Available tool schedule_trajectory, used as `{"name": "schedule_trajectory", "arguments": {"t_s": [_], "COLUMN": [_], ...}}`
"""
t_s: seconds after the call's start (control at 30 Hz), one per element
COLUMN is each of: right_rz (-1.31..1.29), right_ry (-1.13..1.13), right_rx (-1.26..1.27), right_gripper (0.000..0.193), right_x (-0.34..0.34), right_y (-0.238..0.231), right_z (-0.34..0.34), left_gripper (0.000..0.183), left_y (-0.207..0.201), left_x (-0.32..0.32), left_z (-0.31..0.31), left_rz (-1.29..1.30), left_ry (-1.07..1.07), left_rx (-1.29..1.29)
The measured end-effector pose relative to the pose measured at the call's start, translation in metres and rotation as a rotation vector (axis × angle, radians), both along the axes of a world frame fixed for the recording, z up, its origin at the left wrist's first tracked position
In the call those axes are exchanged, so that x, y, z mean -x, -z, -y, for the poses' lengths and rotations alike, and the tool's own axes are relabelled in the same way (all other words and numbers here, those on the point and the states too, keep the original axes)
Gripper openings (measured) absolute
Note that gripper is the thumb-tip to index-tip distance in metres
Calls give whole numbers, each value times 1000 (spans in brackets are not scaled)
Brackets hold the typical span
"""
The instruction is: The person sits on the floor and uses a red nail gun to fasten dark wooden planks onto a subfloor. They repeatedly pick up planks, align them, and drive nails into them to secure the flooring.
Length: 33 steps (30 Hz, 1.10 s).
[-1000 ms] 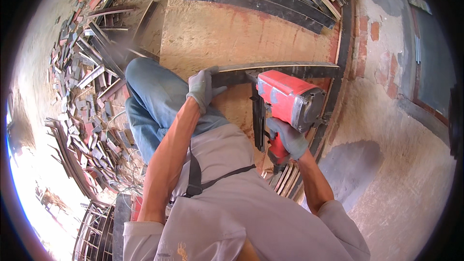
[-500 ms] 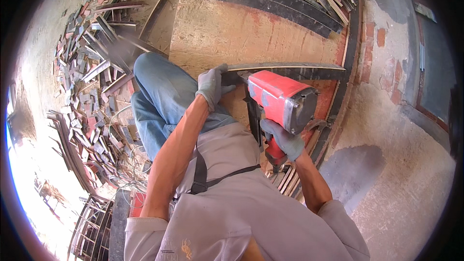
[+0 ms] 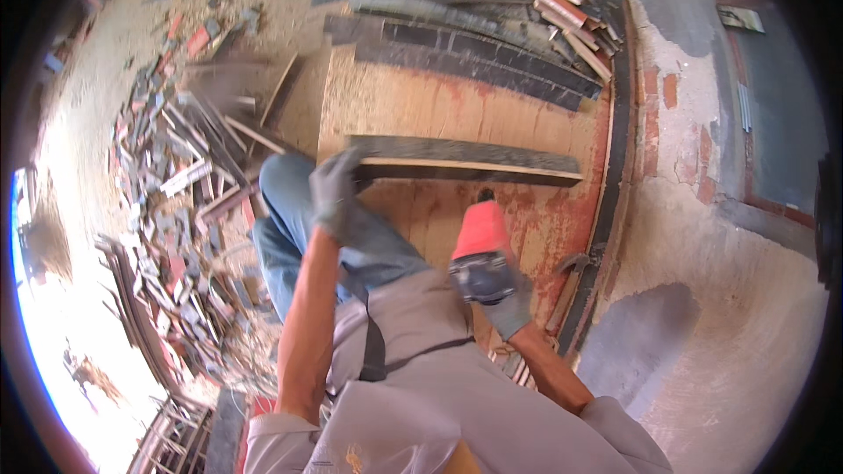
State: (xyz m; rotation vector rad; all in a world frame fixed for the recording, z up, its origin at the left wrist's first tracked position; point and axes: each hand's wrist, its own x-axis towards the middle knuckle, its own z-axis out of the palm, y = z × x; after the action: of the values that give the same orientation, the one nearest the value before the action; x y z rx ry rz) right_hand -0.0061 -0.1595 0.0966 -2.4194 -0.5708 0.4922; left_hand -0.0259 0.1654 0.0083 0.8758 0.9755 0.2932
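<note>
My left hand (image 3: 334, 197), in a grey glove, is closed on the left end of a long dark wooden strip (image 3: 465, 167) with a pale cut edge. The strip stretches rightward above the wooden board; motion blurs its near end and my fingers. In my gloved right hand (image 3: 509, 309) is a red nail gun (image 3: 483, 233) with a dark end cap. Its narrow nose points away from me, just below the strip and apart from it. The gun's body covers most of my right fingers and its handle.
A broad wooden board (image 3: 439, 114) lies before me, with dark curved strips (image 3: 474, 57) stacked at its far side. Loose wooden sticks (image 3: 566, 13) rest at its far right. Wood offcuts (image 3: 167, 211) litter the floor on my left. A worn wall (image 3: 672, 132) rises at right.
The nail gun has come off the strip's left part, moving down and turning its nose away from me. My left hand has shifted left with the strip, which now shows its broad upper face.
</note>
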Motion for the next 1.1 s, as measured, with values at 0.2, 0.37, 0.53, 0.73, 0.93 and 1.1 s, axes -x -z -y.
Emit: {"name": "schedule_trajectory", "arguments": {"t_s": [0.2, 0.37, 0.53, 0.73, 0.93, 1.1], "right_rz": [-199, -29, 713, 773, 628, 622], "right_ry": [49, -60, -97, -271, -306, -416], "right_rx": [182, 149, 166, 359, 176, 128], "right_gripper": [47, 17, 47, 53, 17, 16], "right_x": [8, -89, -270, -336, -311, -264], "right_y": [23, 3, 48, 87, 81, 76], "right_z": [-5, -23, -59, -101, -93, -99], "left_gripper": [32, 37, 27, 28, 39, 47], "left_y": [-2, -16, 34, 51, 0, -6], "left_x": [135, 303, 301, 174, 99, 77], "left_z": [-211, -326, -282, -147, -77, -66], "left_rz": [165, -149, -545, -150, -160, -126], "left_ry": [-16, -410, -234, -323, -116, -3], "left_rx": [-295, -572, -938, -742, -778, -821]}}
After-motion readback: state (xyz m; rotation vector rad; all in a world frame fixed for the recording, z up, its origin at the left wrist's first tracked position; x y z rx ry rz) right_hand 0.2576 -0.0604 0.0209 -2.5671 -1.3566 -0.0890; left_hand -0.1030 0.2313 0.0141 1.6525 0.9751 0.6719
